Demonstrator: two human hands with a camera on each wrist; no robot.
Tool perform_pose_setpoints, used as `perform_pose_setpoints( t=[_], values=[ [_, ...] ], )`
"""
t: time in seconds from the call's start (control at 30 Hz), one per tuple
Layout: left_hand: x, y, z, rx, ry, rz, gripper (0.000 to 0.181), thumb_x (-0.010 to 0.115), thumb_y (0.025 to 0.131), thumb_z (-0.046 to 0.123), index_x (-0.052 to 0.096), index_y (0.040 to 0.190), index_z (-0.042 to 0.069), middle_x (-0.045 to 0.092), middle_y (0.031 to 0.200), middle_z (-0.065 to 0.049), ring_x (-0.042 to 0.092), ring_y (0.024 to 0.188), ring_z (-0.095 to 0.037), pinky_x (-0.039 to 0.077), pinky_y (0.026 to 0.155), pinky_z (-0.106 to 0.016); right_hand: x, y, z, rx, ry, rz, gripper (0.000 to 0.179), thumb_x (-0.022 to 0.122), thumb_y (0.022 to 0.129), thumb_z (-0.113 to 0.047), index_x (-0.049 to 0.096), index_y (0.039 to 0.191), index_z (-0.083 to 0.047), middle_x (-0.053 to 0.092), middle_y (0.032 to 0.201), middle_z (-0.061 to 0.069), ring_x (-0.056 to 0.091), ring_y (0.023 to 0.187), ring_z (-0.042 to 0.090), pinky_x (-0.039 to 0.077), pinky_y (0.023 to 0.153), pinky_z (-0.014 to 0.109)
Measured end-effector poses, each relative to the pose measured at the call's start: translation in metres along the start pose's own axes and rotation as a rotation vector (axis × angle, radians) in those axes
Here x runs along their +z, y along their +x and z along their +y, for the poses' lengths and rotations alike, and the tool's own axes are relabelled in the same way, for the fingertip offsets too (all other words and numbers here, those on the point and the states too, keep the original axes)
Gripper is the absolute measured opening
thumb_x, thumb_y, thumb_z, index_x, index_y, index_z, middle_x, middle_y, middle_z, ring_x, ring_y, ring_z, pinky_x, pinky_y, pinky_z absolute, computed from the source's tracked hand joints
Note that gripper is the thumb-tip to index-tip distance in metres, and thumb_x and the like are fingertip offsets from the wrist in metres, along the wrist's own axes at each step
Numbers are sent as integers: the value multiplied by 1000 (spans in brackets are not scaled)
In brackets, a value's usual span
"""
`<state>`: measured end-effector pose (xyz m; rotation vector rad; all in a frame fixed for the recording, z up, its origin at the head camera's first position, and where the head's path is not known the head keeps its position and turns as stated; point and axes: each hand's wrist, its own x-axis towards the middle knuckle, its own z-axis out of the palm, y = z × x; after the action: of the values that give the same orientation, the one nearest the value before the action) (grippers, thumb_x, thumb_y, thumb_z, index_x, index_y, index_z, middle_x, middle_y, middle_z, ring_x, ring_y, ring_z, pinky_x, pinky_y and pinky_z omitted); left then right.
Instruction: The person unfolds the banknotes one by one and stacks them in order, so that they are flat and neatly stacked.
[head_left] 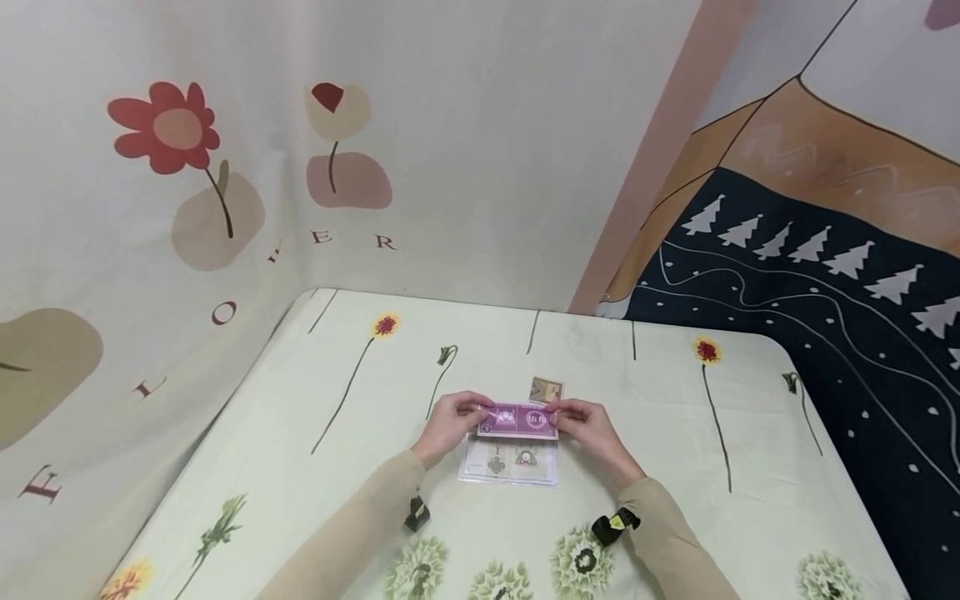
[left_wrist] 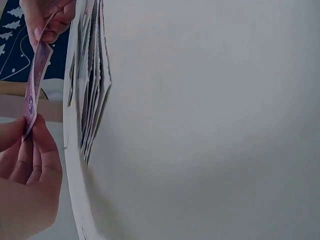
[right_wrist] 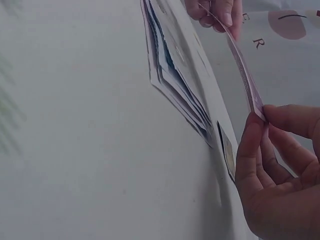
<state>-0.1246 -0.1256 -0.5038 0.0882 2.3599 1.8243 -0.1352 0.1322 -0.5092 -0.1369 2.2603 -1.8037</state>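
Observation:
A purple banknote is stretched between both hands above the table. My left hand pinches its left end between thumb and fingers, and my right hand pinches the right end. From the right wrist view the banknote appears nearly edge-on, slightly bowed. Beneath it lies a stack of clear-covered sheets with small printed pictures, partly hidden by the note. In the left wrist view the stack's layered edges fan apart a little. A small brownish printed card lies just behind the banknote.
The table wears a pale cloth with printed flowers. A white curtain with flower prints hangs along its far and left sides, and a dark tree-patterned cloth hangs at the right. Black bands sit on both wrists.

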Motion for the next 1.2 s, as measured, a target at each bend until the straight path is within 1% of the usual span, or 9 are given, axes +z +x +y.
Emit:
perform_pose_setpoints(
  t=[0.13, 0.3, 0.43, 0.53, 0.67, 0.8, 0.93, 1.03, 1.2],
  values=[
    [-3, -3, -3, 22, 78, 0, 15, 68, 87, 4, 72, 101, 5, 70, 90, -4, 63, 80, -16, 53, 76, -30, -1, -3, 1, -17, -15, -51, 23, 64, 88, 0, 66, 108, 9, 69, 95, 16, 66, 85, 19, 54, 77, 26],
    [-7, -10, -6, 62, 141, -13, 13, 70, 85, 3, 73, 98, 5, 68, 87, -3, 59, 74, -15, 50, 71, -29, -1, -11, -5, -16, -68, -115, 21, 64, 89, -2, 67, 108, 6, 70, 94, 14, 64, 82, 17, 52, 71, 25],
    [-10, -14, -8, 82, 174, -36, 13, 70, 84, 3, 73, 97, 5, 67, 82, -2, 58, 71, -13, 50, 64, -27, 2, -21, -20, -35, -76, -167, 20, 62, 89, 3, 65, 107, 11, 68, 90, 19, 63, 77, 24, 53, 65, 28],
    [-11, -17, -10, 73, 198, -66, 12, 70, 85, 3, 73, 96, 5, 66, 78, 1, 57, 68, -12, 50, 59, -25, 4, -25, -23, -55, -112, -187, 18, 61, 88, 5, 65, 105, 12, 66, 85, 22, 61, 72, 28, 51, 59, 27],
    [-13, -19, -11, 68, 222, -90, 10, 71, 85, 4, 73, 95, 6, 65, 76, 2, 57, 67, -11, 50, 56, -24, 7, -21, -8, -92, -204, -196, 16, 64, 89, 0, 68, 104, 6, 66, 79, 13, 58, 66, 19, 48, 55, 23],
    [-15, -20, -10, 97, 253, -101, 10, 73, 84, 5, 73, 94, 6, 66, 76, 1, 58, 67, -11, 50, 56, -24, 9, -19, 2, -118, -273, -190, 15, 66, 90, -6, 71, 103, -2, 65, 76, 3, 56, 64, 10, 46, 54, 21],
    [-16, -22, -10, 108, 297, -138, 10, 72, 84, 4, 72, 94, 7, 65, 74, 3, 57, 67, -10, 50, 58, -23, 10, -20, 3, -136, -304, -189, 13, 66, 89, -8, 72, 101, -6, 63, 74, -2, 55, 63, 9, 46, 54, 22],
    [-16, -23, -9, 107, 323, -165, 11, 71, 85, 3, 72, 94, 7, 64, 73, 4, 57, 66, -10, 50, 58, -23, 11, -22, 3, -151, -327, -208, 13, 66, 88, -8, 71, 101, -6, 62, 75, -3, 54, 63, 9, 46, 54, 22],
    [-15, -25, -10, 120, 350, -181, 10, 71, 84, 3, 72, 93, 7, 63, 72, 5, 56, 65, -8, 49, 58, -23, 12, -23, 2, -155, -353, -232, 13, 65, 89, -8, 70, 101, -6, 59, 73, -4, 51, 60, 7, 44, 52, 21]
  ],
)
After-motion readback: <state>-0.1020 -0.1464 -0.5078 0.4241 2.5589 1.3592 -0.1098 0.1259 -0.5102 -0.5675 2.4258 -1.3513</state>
